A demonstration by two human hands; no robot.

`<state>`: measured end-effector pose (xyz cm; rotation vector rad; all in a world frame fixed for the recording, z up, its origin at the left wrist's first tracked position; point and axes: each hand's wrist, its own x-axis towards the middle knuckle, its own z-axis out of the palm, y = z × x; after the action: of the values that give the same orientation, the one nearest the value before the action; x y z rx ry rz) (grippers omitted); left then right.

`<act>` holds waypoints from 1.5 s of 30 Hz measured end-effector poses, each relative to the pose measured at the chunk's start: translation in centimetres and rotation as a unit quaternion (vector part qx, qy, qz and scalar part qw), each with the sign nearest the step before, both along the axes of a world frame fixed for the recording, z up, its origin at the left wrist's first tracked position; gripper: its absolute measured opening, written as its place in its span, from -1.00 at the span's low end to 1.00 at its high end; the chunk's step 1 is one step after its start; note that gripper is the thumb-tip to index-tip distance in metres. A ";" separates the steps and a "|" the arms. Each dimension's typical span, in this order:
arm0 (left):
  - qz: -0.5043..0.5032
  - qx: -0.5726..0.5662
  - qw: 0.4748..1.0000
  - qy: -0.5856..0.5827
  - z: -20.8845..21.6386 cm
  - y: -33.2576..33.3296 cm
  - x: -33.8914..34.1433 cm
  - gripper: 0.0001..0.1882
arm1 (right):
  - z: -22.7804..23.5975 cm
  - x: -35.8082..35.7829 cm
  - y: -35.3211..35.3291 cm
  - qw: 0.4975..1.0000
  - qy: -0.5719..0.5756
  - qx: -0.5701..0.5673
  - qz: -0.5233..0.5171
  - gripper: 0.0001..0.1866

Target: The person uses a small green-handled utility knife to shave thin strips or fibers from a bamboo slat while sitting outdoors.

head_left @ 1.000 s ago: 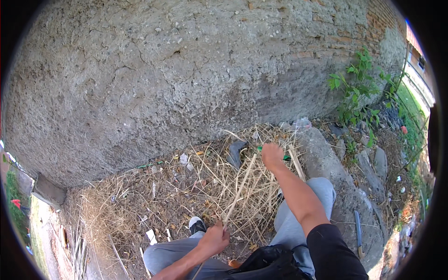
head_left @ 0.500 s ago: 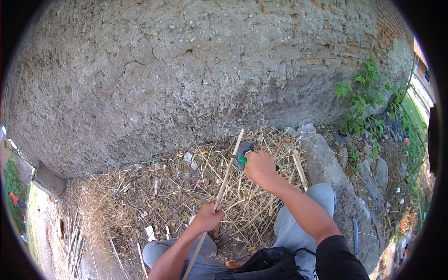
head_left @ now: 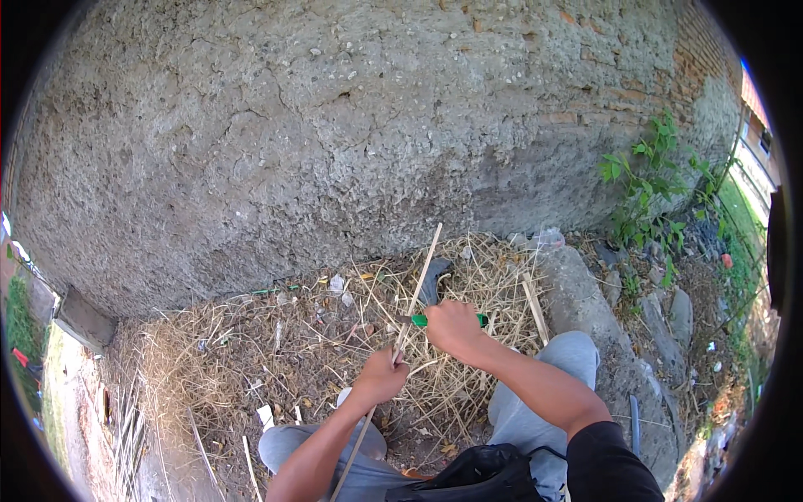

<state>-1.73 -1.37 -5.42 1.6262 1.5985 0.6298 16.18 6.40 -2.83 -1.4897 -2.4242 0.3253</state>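
Gripping a thin stick [head_left: 416,289] low in the closed left hand [head_left: 381,378], right hand [head_left: 452,326] at 1 o'clock clenched on a green-handled tool [head_left: 421,320]; stick looks light, stiff, brittle

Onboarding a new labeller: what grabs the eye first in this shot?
Centre frame, the right hand grips a green-handled knife against a long pale stick, which the left hand holds lower down. Behind them a rough grey plastered wall fills the top half, with dry straw littering the ground at its foot.
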 end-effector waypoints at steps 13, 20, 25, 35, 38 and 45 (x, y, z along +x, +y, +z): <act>0.041 -0.009 0.999 0.022 1.2 0.9 0.6 -0.82 | -0.9 -1.6 -0.9 0.999 0.001 -0.040 0.005 -0.85; 0.046 -0.003 0.998 0.051 1.2 0.9 1.6 -0.77 | -0.9 -2.0 -0.8 1.000 -0.014 -0.022 -0.015 -0.84; 0.077 0.030 0.992 0.094 1.7 -0.5 2.4 -0.74 | -1.8 -2.3 -0.5 1.000 -0.027 0.001 -0.010 -0.83; 0.011 0.010 0.992 0.125 1.8 -3.0 2.7 -0.59 | -4.6 -0.5 5.5 0.993 -0.027 0.013 -0.114 -0.80; -0.009 0.005 0.993 0.114 1.9 -4.3 1.9 -0.70 | -5.3 -0.1 7.3 0.989 -0.013 -0.018 -0.148 -0.80; -0.050 -0.108 0.984 0.135 1.1 -6.2 0.7 -0.72 | -7.6 3.7 10.3 0.979 -0.041 -0.016 -0.199 -0.80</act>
<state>-1.03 -7.57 -4.28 1.6674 1.6973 0.1811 19.93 16.72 -10.44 -1.9859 -2.1172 0.2180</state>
